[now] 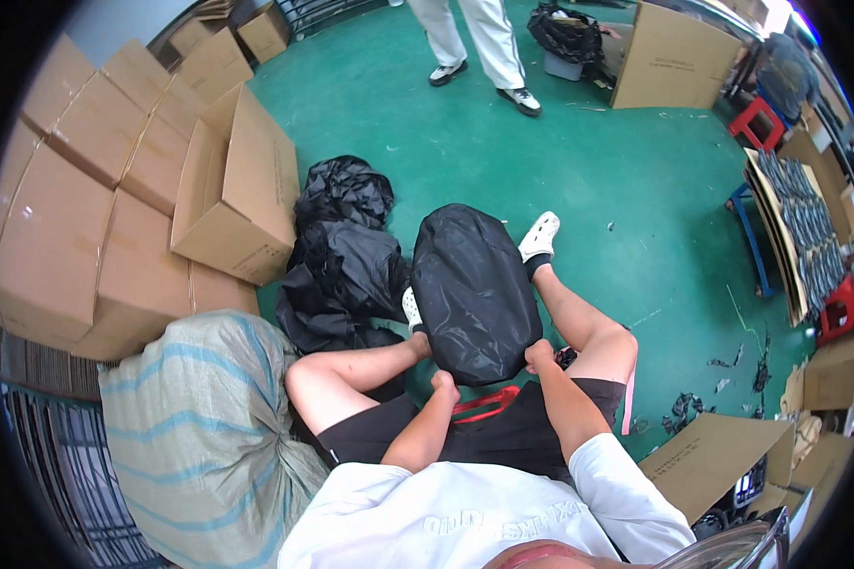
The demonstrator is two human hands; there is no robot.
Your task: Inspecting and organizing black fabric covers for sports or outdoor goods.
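Note:
A bulging black fabric bag [474, 294], rounded and smooth with a few creases, stands on the floor between my spread legs. My left hand [443, 383] is closed on its near left edge. On the near right edge, my right hand [539, 356] grips the same bag with curled fingers. What fills the bag is hidden. Under my lap shows part of a red stool [487, 405]. Left of the bag lies a heap of loose black fabric [351, 266], crumpled and close to my left foot.
Cardboard boxes [100, 128] are stacked at the left, beside a large striped woven sack [199, 417]. Another person [484, 38] stands ahead on the green floor. A blue-framed cart [751, 237] and an open carton [721, 455] are at the right.

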